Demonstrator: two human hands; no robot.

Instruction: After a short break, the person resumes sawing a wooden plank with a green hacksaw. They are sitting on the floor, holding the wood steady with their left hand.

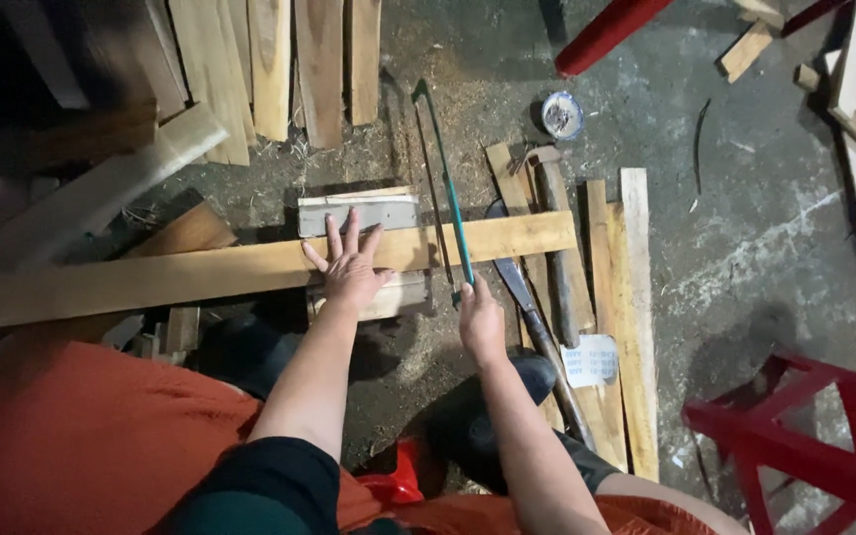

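Your orange clothes (81, 446) fill the bottom of the view, closest to you, and both your arms reach up from there.

Start at the left. Your long plank (200, 272) lies flat across a small block of wood (374, 297). Its long line runs from about 9 o'clock to 3 o'clock, tipped up a little on the right end. Your left hand (349, 267) lies flat on top of the plank, right over the block. Your fingers are spread wide and point to 12 o'clock. They hold nothing; they just press down on the wood.

Next comes the saw (445, 183). It has a thin green frame, and it crosses the plank just to the right of your left hand. Its long line runs from about 12 o'clock down to 6 o'clock, so it cuts square across the plank. Your right hand (481, 322) is closed tight around the saw's handle, at the near end, on your side of the plank. From your right hand the plank lies at 12 o'clock, very near. Your left hand is the one touching the plank; your right hand only touches the saw.

Farther right, more boards (631, 297) and a long dark knife (527, 297) lie on the grey floor (745, 248). At the right edge stands a red frame (795, 436).
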